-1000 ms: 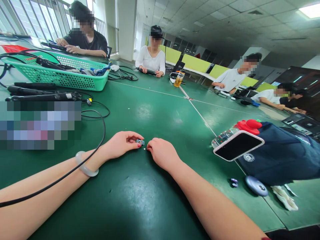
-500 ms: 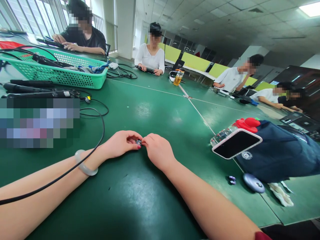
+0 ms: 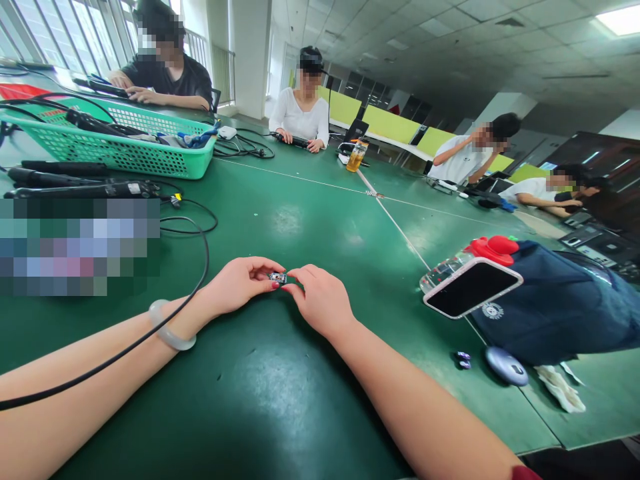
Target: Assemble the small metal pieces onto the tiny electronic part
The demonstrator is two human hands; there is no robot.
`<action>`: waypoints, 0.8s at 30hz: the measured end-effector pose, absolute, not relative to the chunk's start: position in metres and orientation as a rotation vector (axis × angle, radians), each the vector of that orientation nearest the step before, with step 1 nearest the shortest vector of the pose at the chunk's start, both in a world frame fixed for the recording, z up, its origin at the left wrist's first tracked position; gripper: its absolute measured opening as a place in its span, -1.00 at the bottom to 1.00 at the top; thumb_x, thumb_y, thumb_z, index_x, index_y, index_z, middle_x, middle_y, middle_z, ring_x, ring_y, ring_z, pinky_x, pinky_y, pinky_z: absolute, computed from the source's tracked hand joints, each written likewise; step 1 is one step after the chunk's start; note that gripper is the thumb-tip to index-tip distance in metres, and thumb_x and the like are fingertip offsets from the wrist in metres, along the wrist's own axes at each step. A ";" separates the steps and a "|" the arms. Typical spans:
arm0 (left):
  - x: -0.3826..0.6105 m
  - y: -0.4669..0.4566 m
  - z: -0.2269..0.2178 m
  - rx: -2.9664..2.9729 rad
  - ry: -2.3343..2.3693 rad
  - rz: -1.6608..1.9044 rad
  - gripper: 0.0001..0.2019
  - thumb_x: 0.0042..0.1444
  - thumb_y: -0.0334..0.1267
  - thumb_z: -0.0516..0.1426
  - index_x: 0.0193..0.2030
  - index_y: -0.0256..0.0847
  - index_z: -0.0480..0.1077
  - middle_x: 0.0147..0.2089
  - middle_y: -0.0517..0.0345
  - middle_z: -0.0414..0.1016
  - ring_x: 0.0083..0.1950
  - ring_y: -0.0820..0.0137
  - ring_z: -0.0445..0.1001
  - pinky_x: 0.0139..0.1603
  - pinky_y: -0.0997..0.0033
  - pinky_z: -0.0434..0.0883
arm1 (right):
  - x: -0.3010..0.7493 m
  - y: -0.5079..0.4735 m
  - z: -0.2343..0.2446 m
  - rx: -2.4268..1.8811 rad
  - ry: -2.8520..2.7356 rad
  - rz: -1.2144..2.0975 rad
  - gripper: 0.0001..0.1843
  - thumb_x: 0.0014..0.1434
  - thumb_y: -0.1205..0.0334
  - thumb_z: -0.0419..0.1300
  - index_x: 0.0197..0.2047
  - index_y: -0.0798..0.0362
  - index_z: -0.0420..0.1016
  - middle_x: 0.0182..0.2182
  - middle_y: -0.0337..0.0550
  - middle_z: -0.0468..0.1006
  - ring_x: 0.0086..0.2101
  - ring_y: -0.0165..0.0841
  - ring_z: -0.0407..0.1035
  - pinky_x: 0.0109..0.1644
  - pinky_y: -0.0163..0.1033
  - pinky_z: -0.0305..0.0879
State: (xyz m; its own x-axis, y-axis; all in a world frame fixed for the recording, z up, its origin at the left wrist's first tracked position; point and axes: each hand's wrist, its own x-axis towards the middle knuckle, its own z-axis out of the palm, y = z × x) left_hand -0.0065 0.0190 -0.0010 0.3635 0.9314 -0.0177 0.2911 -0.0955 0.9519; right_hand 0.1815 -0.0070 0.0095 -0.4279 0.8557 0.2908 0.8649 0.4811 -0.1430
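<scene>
A small dark rectangular piece with pale and metallic markings (image 3: 279, 278), resembling a little circuit board, is held just over the green table (image 3: 330, 217). My left hand (image 3: 241, 283) pinches its left end between thumb and fingers. At the right end, my right hand (image 3: 323, 299) has thumb and index finger closed on the edges, one above and one below. Fine detail on the piece is too small to make out. A black cable (image 3: 145, 328) passes over my left forearm, near a pale bangle (image 3: 170, 327).
A green basket (image 3: 195, 160) of cables stands at the back left, with black rod-like devices (image 3: 80, 190) before it. To the right are a phone (image 3: 473, 288), a dark blue bag (image 3: 565, 307), an oval purple case (image 3: 507, 366) and crumpled tissue (image 3: 560, 388). Several people sit around the table.
The small piece shows more between my hands, its marked face now visible. My right thumb and index finger have spread apart around its end. A person at the right has raised both hands.
</scene>
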 end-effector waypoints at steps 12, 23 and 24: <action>-0.001 0.012 0.008 1.369 0.970 0.789 -0.59 -0.02 -0.20 0.23 0.01 -0.25 0.46 -0.02 0.07 0.58 0.00 0.31 0.51 0.12 0.30 0.38 | 0.173 -0.002 0.000 -1.398 -2.411 -0.098 -0.63 0.30 -0.05 0.01 -0.19 0.03 0.49 -0.27 -0.16 0.55 -0.27 -0.38 0.43 -0.25 -0.31 0.20; -0.020 0.026 -0.003 1.900 1.428 0.821 -0.62 0.11 -0.18 0.08 0.04 -0.17 0.48 -0.09 0.11 0.60 -0.05 0.26 0.54 0.07 0.30 0.41 | 0.176 0.003 0.000 -1.449 -2.260 0.151 -0.58 0.23 -0.12 0.08 -0.01 -0.01 0.44 -0.30 -0.20 0.56 -0.30 -0.37 0.42 -0.26 -0.29 0.20; -0.026 0.030 -0.003 2.009 1.581 0.828 -0.64 0.12 -0.21 0.05 0.03 -0.17 0.50 -0.10 0.09 0.60 -0.04 0.24 0.54 0.08 0.28 0.40 | 0.178 0.004 0.000 -1.467 -2.224 0.190 -0.57 0.23 -0.11 0.08 0.00 -0.01 0.43 -0.32 -0.20 0.55 -0.32 -0.37 0.41 -0.26 -0.29 0.20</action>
